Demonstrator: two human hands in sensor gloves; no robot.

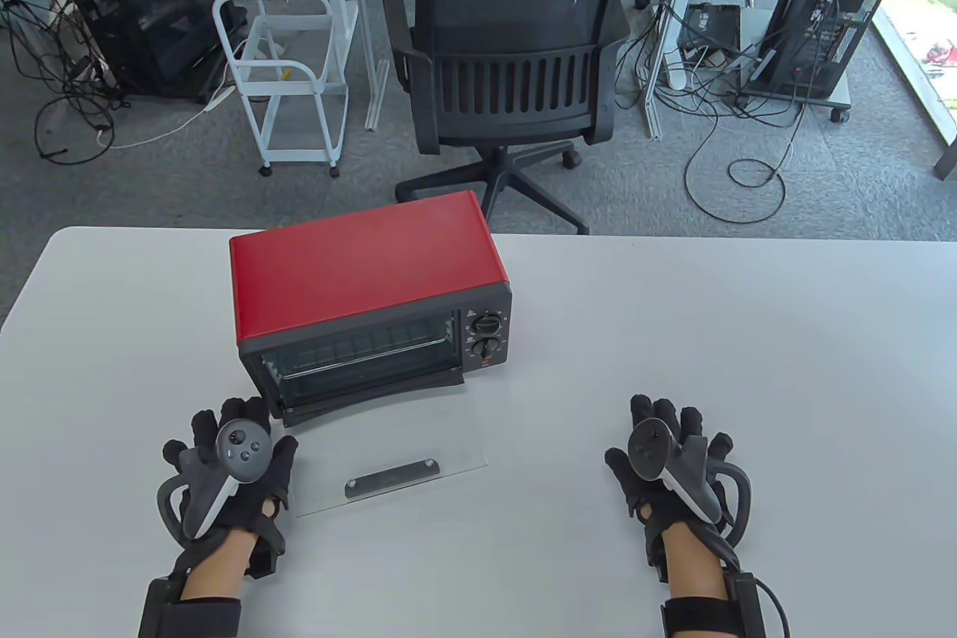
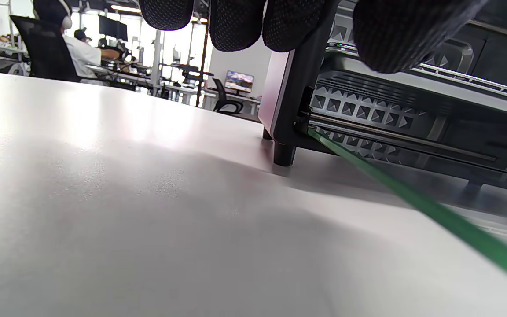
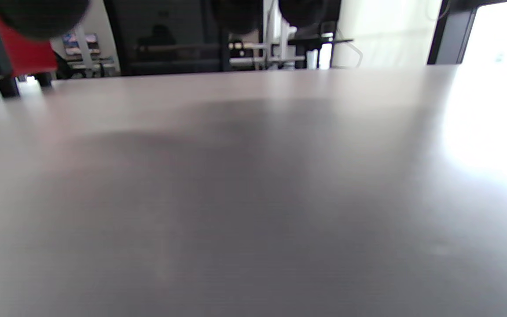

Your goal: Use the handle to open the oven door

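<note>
White tabletop point(image 1: 748, 339) fills the lower half of the table view, with grey carpet, tangled cables and a black mesh office chair point(image 1: 516, 54) beyond its far edge. And there is the toaster oven point(image 1: 359, 286), sitting left of centre on the table: glossy red shell on top, black front frame, two round black knobs point(image 1: 486, 336) stacked on the right side of its face. Its glass door point(image 1: 389, 455) is fully down, lying flat towards the person, clear enough that the table shows through it. The metal bar handle point(image 1: 392, 478) sits across the door's near edge, with a screw at each end. Inside the dark cavity a wire rack is visible.

Left hand point(image 1: 228, 466) rests on the table just beside the door's left edge, near the oven's front-left corner, fingers spread and holding nothing. From the left wrist view, the door's edge point(image 2: 434, 213) shows green, running down from the hinge at the oven's foot. Right hand point(image 1: 669, 466) lies flat on the table well to the right, fingers splayed, empty.
</note>
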